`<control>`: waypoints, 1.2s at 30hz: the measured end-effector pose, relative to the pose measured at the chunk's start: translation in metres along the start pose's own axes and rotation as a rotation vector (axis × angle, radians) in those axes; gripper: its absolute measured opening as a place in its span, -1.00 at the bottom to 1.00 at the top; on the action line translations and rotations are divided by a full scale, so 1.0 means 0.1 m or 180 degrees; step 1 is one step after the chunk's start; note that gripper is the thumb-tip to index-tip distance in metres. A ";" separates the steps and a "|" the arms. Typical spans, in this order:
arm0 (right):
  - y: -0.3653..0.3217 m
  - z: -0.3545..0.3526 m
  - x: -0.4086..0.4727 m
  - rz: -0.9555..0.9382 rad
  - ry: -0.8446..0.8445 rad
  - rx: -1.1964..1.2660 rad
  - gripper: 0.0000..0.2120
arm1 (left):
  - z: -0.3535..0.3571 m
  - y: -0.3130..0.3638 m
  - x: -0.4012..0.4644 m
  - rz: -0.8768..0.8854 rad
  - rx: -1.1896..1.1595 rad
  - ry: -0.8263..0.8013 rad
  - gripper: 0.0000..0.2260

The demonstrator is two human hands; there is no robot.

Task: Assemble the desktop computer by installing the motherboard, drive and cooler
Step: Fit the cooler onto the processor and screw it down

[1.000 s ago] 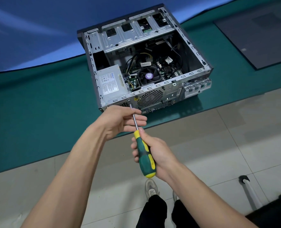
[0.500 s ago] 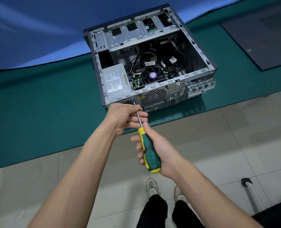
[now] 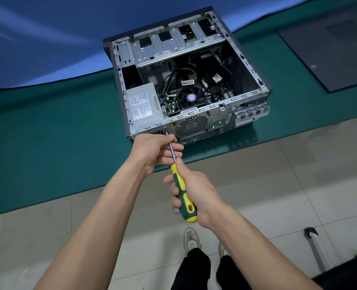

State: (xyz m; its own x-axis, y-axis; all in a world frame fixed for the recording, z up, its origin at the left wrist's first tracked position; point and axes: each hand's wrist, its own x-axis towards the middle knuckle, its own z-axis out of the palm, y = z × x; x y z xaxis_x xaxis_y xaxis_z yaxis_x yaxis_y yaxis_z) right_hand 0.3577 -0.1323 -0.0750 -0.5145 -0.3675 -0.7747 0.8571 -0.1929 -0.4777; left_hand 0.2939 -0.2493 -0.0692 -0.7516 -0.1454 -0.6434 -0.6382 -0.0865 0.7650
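An open desktop case (image 3: 246, 65) lies on its side on the green table mat (image 3: 47, 143). Inside sit the power supply (image 3: 144, 105), the motherboard with cables, and the cooler fan (image 3: 191, 98) with a purple sticker. A drive cage (image 3: 173, 45) spans the far side. My right hand (image 3: 194, 193) grips the green and yellow handle of a screwdriver (image 3: 184, 197). Its tip meets the case's rear panel at the near left corner (image 3: 165, 129). My left hand (image 3: 156, 149) pinches the metal shaft just behind the tip.
A dark case side panel (image 3: 330, 49) lies flat on the mat at the far right. The table edge runs diagonally in front of me, with tiled floor (image 3: 299, 185) and my shoes below. A black chair part (image 3: 315, 248) stands at lower right.
The view has shifted a little, so the case sits further right in frame. Both hands stay on the screwdriver at the same rear corner; the right hand's grip has turned slightly on the handle.
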 end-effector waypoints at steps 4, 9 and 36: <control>-0.08 -0.05 -0.08 0.0384 -0.0616 0.0752 -0.49 | 0.04 -0.03 0.00 0.0059 -0.0038 0.0102 -0.87; 0.04 0.04 0.01 -0.0252 0.0183 -0.0643 -0.56 | 0.03 -0.03 0.04 0.0085 -0.0039 0.0199 -0.86; -1.07 -0.24 -0.39 0.0679 -0.0103 -0.1825 -0.43 | 0.41 0.01 0.02 0.0399 -0.0673 0.0546 -0.65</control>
State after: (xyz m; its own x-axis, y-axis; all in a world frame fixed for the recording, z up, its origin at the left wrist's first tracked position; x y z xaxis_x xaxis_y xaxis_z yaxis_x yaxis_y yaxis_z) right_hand 0.2853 -0.0752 -0.0031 -0.3244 -0.3733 -0.8691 0.7859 0.4050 -0.4673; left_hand 0.2848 -0.2089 -0.0709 -0.7716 -0.3309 -0.5432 -0.4798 -0.2580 0.8386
